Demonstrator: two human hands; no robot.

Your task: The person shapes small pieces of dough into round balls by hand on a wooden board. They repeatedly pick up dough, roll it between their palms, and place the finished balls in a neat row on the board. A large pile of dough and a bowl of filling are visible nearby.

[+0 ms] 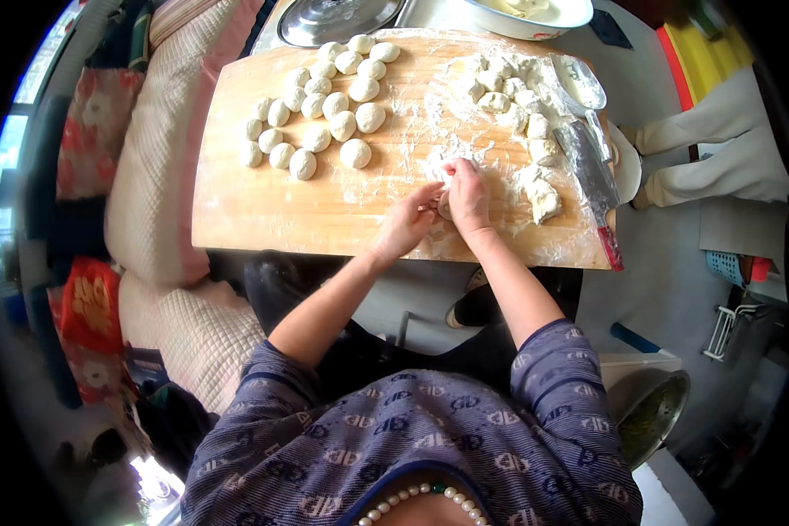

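Observation:
My left hand (409, 219) and my right hand (466, 197) meet over floury wood near the front of the board (237, 210). Both have curled fingers around a small object partly hidden between them, which I cannot make out. Several smooth white dough balls (356, 153) lie on the left half of the board. On the right are rough dough lumps (543, 195) in loose flour. Beside them, at the board's right edge, lie a wide metal blade with a red handle (587, 175) and a flour-dusted scoop or small dish (580, 85).
A metal lid (337, 19) and a white basin (529, 13) sit beyond the board. A quilted sofa (145, 149) runs along the left. At right are a person's legs in beige trousers (710, 175), a blue basket (723, 265) and, lower, a metal bowl (653, 412).

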